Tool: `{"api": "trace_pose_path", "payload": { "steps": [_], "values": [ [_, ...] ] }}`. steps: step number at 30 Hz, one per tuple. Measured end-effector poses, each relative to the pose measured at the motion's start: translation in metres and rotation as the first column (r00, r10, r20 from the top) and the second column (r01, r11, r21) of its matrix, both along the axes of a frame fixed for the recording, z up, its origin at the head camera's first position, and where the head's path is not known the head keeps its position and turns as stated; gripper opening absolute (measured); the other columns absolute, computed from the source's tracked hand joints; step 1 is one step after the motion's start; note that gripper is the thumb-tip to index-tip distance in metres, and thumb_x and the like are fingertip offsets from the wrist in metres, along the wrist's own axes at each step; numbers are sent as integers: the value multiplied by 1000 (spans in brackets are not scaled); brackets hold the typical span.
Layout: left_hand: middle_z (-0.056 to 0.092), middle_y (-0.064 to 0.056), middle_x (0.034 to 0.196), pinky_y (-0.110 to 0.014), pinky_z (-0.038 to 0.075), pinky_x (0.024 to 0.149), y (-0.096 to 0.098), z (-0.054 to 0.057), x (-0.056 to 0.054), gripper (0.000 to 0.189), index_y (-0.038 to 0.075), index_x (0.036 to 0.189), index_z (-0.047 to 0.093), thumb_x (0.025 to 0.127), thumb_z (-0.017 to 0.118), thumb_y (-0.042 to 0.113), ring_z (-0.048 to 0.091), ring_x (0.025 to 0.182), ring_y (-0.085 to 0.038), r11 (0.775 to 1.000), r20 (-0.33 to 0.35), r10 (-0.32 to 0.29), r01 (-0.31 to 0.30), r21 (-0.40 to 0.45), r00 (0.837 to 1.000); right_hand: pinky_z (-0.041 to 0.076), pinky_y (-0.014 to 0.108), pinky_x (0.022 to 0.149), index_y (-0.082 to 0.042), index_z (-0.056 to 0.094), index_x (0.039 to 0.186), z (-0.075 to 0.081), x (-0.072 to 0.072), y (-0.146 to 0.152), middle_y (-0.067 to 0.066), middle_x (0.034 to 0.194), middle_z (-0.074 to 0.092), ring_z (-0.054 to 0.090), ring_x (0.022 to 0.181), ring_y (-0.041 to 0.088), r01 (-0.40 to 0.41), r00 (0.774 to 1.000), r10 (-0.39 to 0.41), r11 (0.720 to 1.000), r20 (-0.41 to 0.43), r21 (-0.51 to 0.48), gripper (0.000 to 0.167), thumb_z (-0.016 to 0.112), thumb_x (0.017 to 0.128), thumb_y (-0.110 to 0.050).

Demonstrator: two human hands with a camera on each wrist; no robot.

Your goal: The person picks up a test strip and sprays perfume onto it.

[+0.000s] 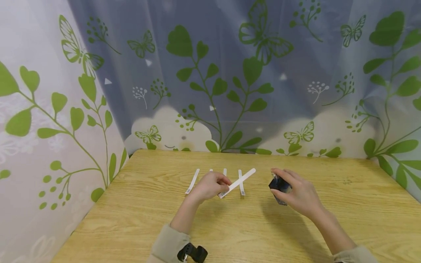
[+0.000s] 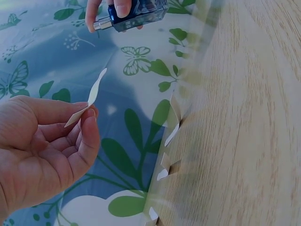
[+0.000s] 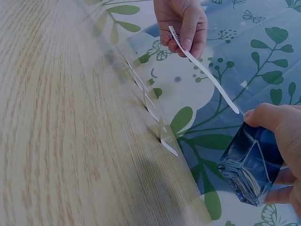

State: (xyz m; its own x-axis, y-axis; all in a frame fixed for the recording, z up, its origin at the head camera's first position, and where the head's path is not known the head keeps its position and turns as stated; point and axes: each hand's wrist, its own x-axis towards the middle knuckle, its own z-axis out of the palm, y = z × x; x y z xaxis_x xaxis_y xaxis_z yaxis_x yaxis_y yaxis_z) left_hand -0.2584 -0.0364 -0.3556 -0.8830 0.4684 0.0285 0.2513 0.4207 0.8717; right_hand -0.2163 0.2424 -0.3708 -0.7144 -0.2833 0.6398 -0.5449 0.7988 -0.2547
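At the near edge, khaki fabric sleeves [image 1: 169, 243], with a black wrist-worn device [image 1: 194, 252] beside the left cuff. Next, a pale yellow worktop [image 1: 131, 219] with streaked, wood-like grain. Over it, the left hand [image 1: 210, 186], fingers bent, thumb and fingertips pinched together on a slim white strip [image 1: 246, 176] near its printed end: flat, round-tipped, paper-like, slanting up toward the bottle. To its right, the right hand [image 1: 300, 191], curled round a faceted, dark-blue glass bottle [image 1: 279, 184], with a fingertip at the silvery nozzle [image 2: 102, 23]. Hands apart; free tip of the strip near the bottle, not touching. About and beyond the left hand, a row of four loose strips [image 1: 193, 181] on the worktop, some visibly creased, with one part raised; two partly hidden in the head view. Farthest, softly folded blue-grey and white cloth [image 1: 158, 80], printed with green leaves and butterflies.
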Motion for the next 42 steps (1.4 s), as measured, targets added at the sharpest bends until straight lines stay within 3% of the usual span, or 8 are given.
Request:
{"api": "trace_pose_path", "payload": {
  "steps": [7, 14, 19, 25, 33, 38, 42],
  "values": [
    [59, -4, 76, -35, 48, 63, 0, 0, 0, 14, -2, 98, 66, 86, 59, 0, 54, 66, -14, 1000, 9, -8, 8, 2, 1000, 50, 39, 51, -9, 58, 122, 1, 0, -1, 27, 110, 59, 63, 83, 38, 1, 1000, -1, 1000, -16, -6, 59, 81, 68, -15],
    [60, -4, 76, -35, 48, 63, 1, 1, 1, 14, -2, 98, 66, 86, 59, 0, 54, 66, -14, 1000, 8, -12, 12, 0, 1000, 37, 22, 41, -10, 59, 121, 2, 1, -5, 25, 108, 60, 62, 58, 22, 11, 1000, -10, 1000, -6, 27, 57, 81, 69, -18],
    [60, -4, 77, -31, 46, 60, 1, 0, 1, 14, -1, 98, 66, 86, 59, 1, 54, 66, -14, 1000, 6, -9, 9, -9, 1000, 38, 22, 42, -10, 60, 119, 1, 0, -6, 22, 103, 61, 61, 57, 21, 18, 999, -17, 999, -32, 35, 56, 82, 68, -18],
    [60, -4, 77, -26, 43, 57, 1, -1, 1, 13, 0, 98, 66, 86, 59, 1, 53, 66, -14, 1000, 13, -4, 5, -14, 1000, 29, 20, 38, -11, 59, 121, 2, 2, -6, 22, 108, 61, 54, 48, 12, 27, 1000, -27, 1000, -11, 5, 56, 80, 70, -17],
    [60, -3, 77, -24, 42, 56, 0, -1, 1, 14, 0, 98, 66, 85, 60, 1, 53, 66, -14, 1000, 8, 1, -1, -8, 1000, 39, 27, 44, -12, 58, 123, 5, 6, -5, 25, 113, 58, 64, 76, 33, 38, 999, -38, 999, 31, -18, 56, 79, 72, -18],
    [59, -3, 77, -27, 43, 58, -1, -1, 1, 14, -1, 98, 66, 85, 60, 1, 54, 66, -13, 1000, 7, 3, -3, -4, 1000, 48, 37, 51, -11, 57, 123, 5, 6, -4, 25, 113, 58, 63, 82, 37, 37, 999, -36, 999, 35, -17, 56, 79, 72, -17],
    [59, -3, 77, -27, 44, 58, -1, 0, 2, 14, -1, 98, 66, 85, 60, 1, 54, 66, -13, 1000, 9, 9, -9, -2, 1000, 48, 37, 52, -10, 57, 124, 3, 4, -3, 21, 114, 59, 63, 83, 35, 28, 999, -27, 999, 21, -23, 57, 79, 72, -17]
  ]
}}
